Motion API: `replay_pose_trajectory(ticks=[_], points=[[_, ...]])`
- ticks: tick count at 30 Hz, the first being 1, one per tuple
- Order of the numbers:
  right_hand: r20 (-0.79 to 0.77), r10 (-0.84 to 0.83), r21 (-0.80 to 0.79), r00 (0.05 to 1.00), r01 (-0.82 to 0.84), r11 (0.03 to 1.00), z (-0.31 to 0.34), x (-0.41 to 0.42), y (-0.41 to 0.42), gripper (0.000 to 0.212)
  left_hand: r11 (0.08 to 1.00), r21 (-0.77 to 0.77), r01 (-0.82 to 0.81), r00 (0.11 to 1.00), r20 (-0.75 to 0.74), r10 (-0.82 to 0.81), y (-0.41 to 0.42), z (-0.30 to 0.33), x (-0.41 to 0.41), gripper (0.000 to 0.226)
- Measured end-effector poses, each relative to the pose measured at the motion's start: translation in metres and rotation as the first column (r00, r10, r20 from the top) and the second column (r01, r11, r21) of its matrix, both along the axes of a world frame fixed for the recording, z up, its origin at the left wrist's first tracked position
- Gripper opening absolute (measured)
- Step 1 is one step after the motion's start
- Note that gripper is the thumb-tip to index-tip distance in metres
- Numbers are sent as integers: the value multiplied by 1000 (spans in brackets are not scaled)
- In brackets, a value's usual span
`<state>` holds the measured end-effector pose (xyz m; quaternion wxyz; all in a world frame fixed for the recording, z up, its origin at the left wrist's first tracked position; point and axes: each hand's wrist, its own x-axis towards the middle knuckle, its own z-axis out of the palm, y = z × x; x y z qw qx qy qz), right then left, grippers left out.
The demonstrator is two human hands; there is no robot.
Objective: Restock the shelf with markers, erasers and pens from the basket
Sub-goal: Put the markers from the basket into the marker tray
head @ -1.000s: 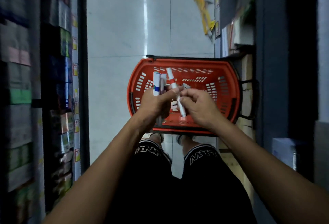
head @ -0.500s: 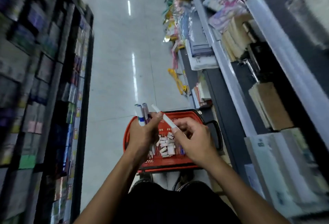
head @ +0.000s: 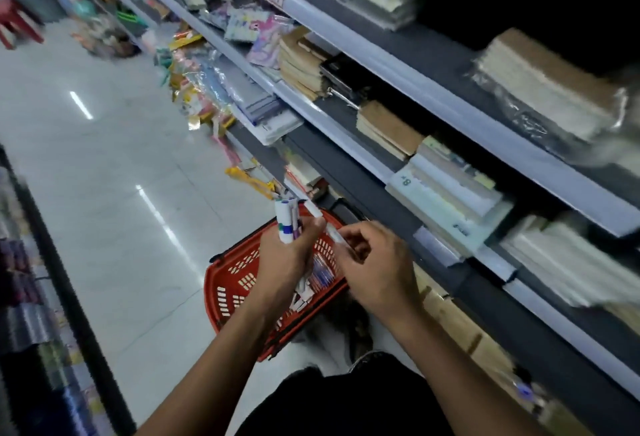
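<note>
Shelving [head: 450, 130] stacked with wrapped notebooks [head: 540, 89] runs along the right of the tiled aisle, while the red basket [head: 235, 283] sits on the floor under both hands, small erasers [head: 301, 293] and pens [head: 322, 272] still inside. Left hand [head: 287, 259] is curled round a bunch of upright markers [head: 285, 224]; right hand [head: 377, 269], just beside it, pinches a single white marker [head: 329, 227] slanting toward the left thumb

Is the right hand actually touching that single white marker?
Touching. The head view shows the right hand pinching the lower end of the white marker with its fingers, above the red basket.
</note>
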<state>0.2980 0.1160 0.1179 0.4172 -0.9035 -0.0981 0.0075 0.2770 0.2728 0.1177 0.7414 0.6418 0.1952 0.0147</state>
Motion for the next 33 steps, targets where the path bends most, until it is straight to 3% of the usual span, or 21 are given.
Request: replay_pose_trajectory(ticks=[3, 6, 9, 17, 21, 29, 33], points=[[-6, -179, 1, 984, 179, 984, 0, -33, -25, 11, 993, 27, 113, 993, 26, -114, -25, 5, -11, 17], [57, -328, -39, 943, 331, 943, 6, -63, -55, 12, 955, 163, 249, 964, 57, -261, -56, 7, -22, 28], [139, -414, -105, 900, 429, 897, 17, -93, -90, 12, 909, 186, 373, 918, 64, -390, -89, 9, -31, 34], [161, -673, -130, 722, 691, 711, 29, -198, -210, 16, 720, 370, 587, 764, 42, -644, -223, 7, -82, 27], [170, -749, -106, 640, 768, 632, 28, -266, -268, 15, 623, 392, 677, 663, 43, -748, -301, 11, -129, 34], [156, -832, -102, 532, 847, 522, 37, -388, -384, 15, 503, 367, 783, 539, 4, -842, -441, 16, -228, 23], [162, -844, -89, 512, 859, 504, 41, -423, -423, 15, 526, 354, 773, 548, 42, -835, -486, 20, -257, 35]])
